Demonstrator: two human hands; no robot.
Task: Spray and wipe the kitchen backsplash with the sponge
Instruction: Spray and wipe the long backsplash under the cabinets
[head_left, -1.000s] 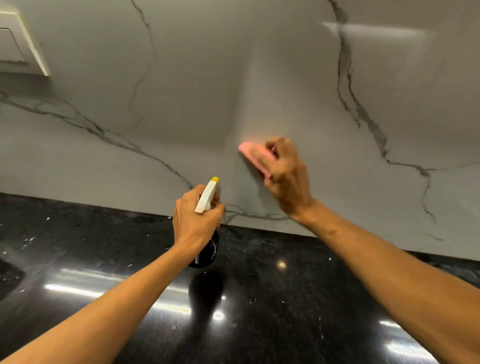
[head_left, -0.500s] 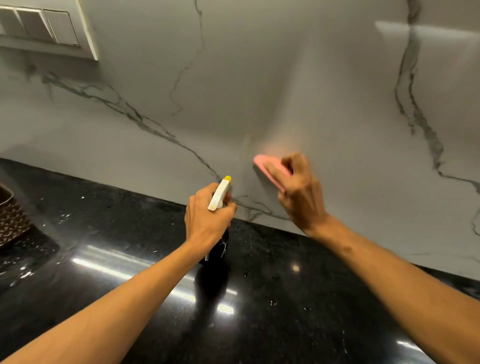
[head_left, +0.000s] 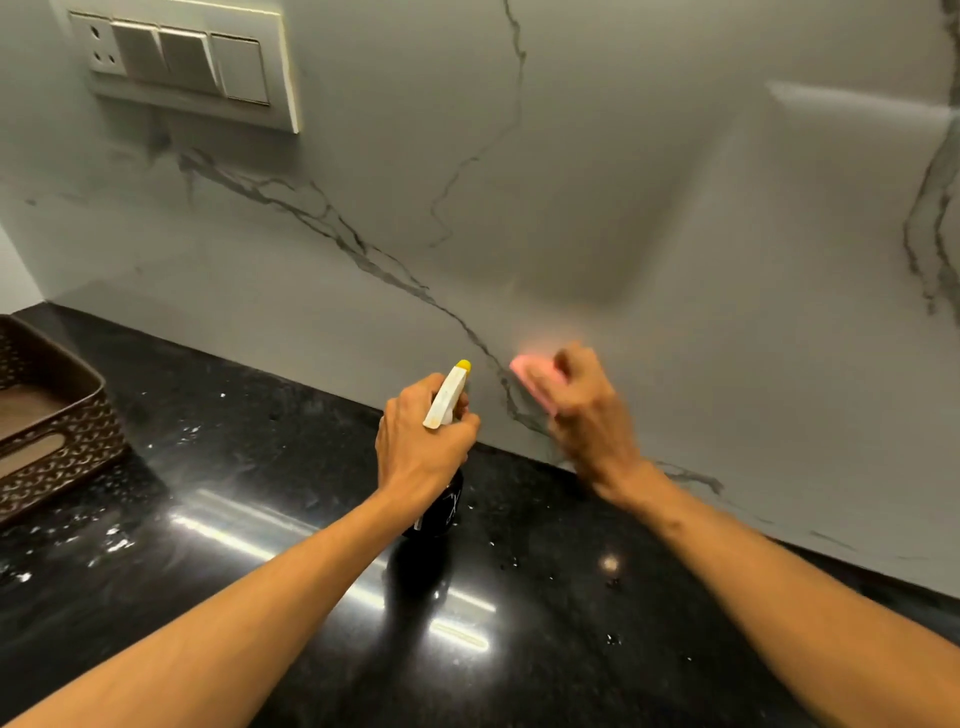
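Observation:
The backsplash is a pale marble slab with dark veins. My right hand grips a pink sponge and presses it flat against the lower backsplash, just above the counter; hand and sponge are blurred. My left hand holds a spray bottle by its neck, white trigger head with a yellow nozzle pointing up toward the wall. The bottle's dark body shows below my fist, just above the counter.
The glossy black counter runs below the backsplash, speckled with droplets. A brown woven basket stands at the left edge. A white switch and socket panel is mounted on the wall at top left.
My right hand has slid the sponge down and left along the backsplash. The view has turned left, bringing the switch panel and basket into sight. My left hand keeps its hold on the bottle.

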